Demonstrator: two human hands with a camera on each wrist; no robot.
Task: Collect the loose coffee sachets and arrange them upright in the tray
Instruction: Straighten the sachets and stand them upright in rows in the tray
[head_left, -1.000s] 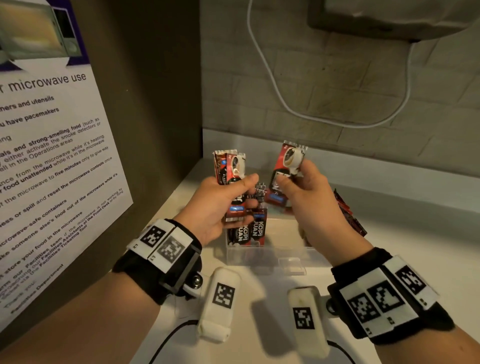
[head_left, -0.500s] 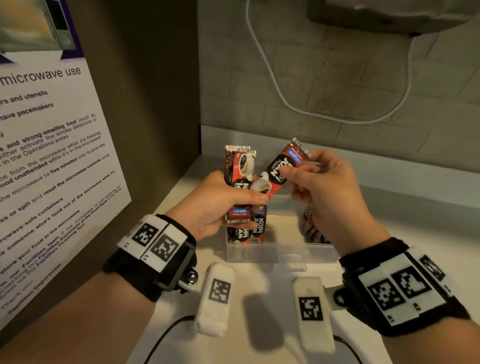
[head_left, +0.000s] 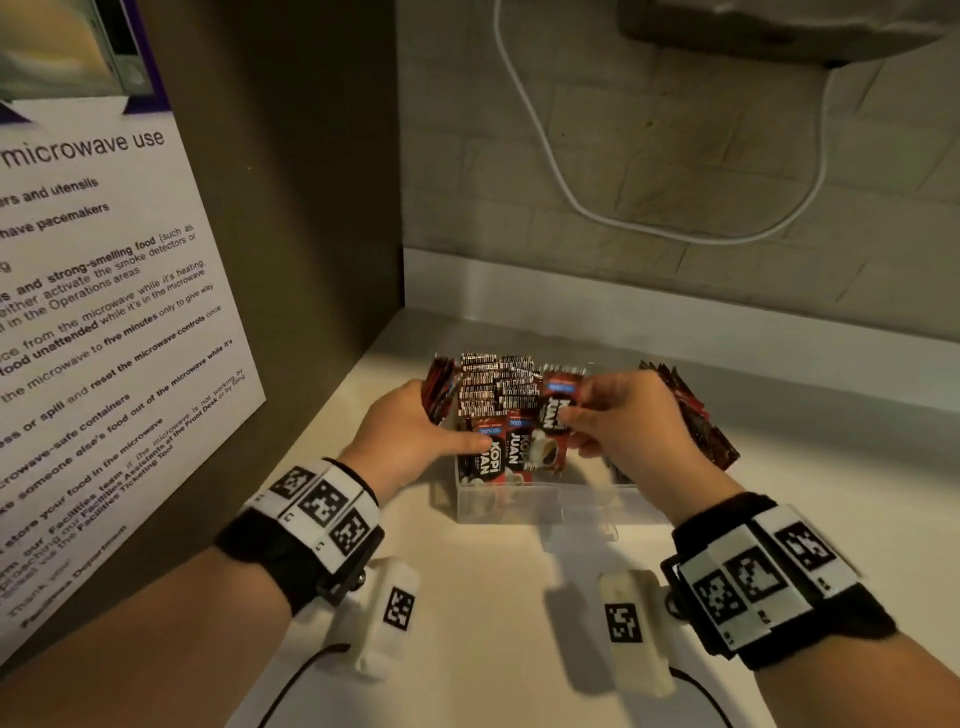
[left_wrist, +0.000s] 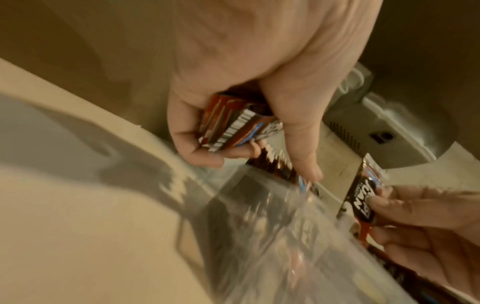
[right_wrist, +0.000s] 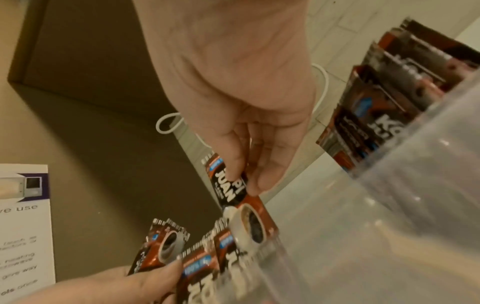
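The single sachet (head_left: 558, 410), red and black with a cup printed on it, has been lowered from above the clear tray (head_left: 545, 499) to the upright row (head_left: 498, 395) at its left end, so insertion appears imminent. It is pinched by the right hand (head_left: 618, 426), while a small bundle (left_wrist: 233, 125) is gripped by the left hand (head_left: 410, 431) beside the tray's left wall.

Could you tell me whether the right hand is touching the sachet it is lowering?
Touching: in the right wrist view, the right hand pinches the sachet between thumb and fingers.
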